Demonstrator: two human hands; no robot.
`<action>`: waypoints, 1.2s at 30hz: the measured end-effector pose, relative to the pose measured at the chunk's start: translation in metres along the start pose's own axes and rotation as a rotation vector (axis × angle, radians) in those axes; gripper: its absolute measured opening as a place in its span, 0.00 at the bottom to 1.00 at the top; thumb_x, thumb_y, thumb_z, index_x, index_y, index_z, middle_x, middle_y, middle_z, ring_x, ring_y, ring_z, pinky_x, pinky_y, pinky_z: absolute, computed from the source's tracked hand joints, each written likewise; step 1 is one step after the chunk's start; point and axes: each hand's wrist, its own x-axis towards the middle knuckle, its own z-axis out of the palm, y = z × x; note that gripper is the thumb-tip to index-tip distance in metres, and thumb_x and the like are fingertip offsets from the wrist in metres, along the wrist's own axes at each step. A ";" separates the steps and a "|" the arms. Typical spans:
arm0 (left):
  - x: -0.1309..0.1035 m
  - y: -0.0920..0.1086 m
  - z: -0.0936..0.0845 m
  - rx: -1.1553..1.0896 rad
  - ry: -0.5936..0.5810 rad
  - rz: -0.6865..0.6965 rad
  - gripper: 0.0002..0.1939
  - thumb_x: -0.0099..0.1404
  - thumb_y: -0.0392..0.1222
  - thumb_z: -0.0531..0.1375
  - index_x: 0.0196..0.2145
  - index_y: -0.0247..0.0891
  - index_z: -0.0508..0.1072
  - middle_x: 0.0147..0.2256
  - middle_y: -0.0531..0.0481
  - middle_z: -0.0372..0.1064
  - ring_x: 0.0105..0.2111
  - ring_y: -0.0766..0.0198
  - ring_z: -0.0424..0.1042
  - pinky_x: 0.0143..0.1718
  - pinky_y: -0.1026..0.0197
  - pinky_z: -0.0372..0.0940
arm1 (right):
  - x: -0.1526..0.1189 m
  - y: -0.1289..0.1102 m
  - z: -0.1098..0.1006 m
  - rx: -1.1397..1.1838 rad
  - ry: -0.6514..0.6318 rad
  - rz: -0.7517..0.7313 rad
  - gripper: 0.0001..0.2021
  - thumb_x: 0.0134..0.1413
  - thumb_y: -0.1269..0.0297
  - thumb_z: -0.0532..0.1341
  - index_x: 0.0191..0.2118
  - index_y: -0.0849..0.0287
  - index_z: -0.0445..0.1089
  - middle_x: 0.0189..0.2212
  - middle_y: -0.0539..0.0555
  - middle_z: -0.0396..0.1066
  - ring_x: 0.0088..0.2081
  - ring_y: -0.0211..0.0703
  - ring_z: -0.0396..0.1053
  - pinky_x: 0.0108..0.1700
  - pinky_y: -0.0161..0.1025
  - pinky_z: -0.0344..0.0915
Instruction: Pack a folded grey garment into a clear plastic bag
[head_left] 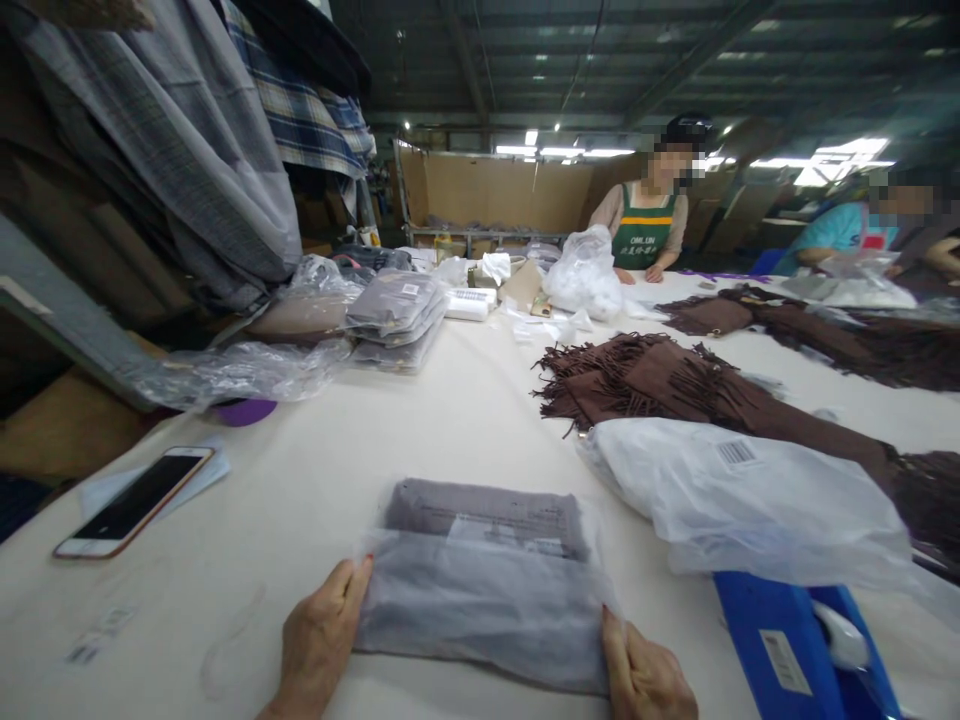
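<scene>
Head view showed a wide cream table (465,420) seen from above the person's own hands. At the near edge lay a folded grey garment in a clear plastic bag (487,580), flat on the table and centred before the viewer. The left hand (319,645) pinched the bag's near left corner, grip clamped on the plastic, thumb on top. The right hand (645,680) clamped the near right corner the same way. To do this well, it seemed best to keep both corners level and the film taut, so the garment stayed square and the plastic lay smooth. The garment looked soft, dull grey and neatly folded, with a pale paper label across its far part; the bag's near half was cloudy and lightly wrinkled.

To the left lay a phone (135,500), screen dark. To the right sat a heap of empty plastic bags (750,500) over a blue dispenser (795,650), with brown fringed scarves (675,380) beyond. A stack of bagged grey garments (397,320) stood farther off. Two other people worked at the far end.
</scene>
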 end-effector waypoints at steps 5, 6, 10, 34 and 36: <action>0.006 0.020 -0.026 0.081 -0.095 -0.170 0.16 0.66 0.36 0.46 0.37 0.42 0.74 0.25 0.51 0.72 0.21 0.64 0.70 0.19 0.66 0.49 | 0.017 -0.015 -0.013 -0.219 -0.104 -0.094 0.21 0.56 0.80 0.45 0.34 0.55 0.73 0.23 0.52 0.69 0.22 0.39 0.64 0.30 0.39 0.54; 0.008 0.021 -0.027 0.052 -0.100 -0.222 0.14 0.67 0.39 0.48 0.35 0.42 0.73 0.24 0.51 0.72 0.22 0.64 0.71 0.19 0.66 0.48 | 0.019 -0.016 -0.013 -0.226 -0.101 -0.074 0.19 0.57 0.78 0.47 0.30 0.55 0.72 0.21 0.51 0.68 0.22 0.39 0.64 0.30 0.39 0.53; 0.013 0.013 -0.019 -0.031 0.013 -0.316 0.13 0.67 0.46 0.52 0.29 0.39 0.69 0.21 0.51 0.71 0.20 0.61 0.70 0.20 0.65 0.50 | 0.017 -0.017 -0.010 -0.160 -0.061 0.024 0.16 0.58 0.74 0.51 0.22 0.56 0.67 0.16 0.49 0.64 0.21 0.39 0.64 0.32 0.38 0.54; 0.033 0.084 0.000 0.087 0.467 0.844 0.28 0.66 0.49 0.49 0.62 0.53 0.48 0.62 0.52 0.52 0.60 0.54 0.53 0.60 0.52 0.36 | 0.026 -0.019 -0.017 -0.098 0.156 0.258 0.19 0.64 0.62 0.48 0.22 0.55 0.63 0.15 0.49 0.63 0.18 0.40 0.62 0.27 0.38 0.52; 0.035 0.083 0.007 0.057 0.472 0.847 0.28 0.66 0.50 0.49 0.62 0.53 0.48 0.61 0.52 0.53 0.60 0.53 0.53 0.60 0.51 0.37 | 0.028 -0.021 -0.018 -0.114 0.180 0.256 0.20 0.65 0.64 0.45 0.24 0.56 0.64 0.16 0.49 0.65 0.18 0.40 0.62 0.29 0.39 0.53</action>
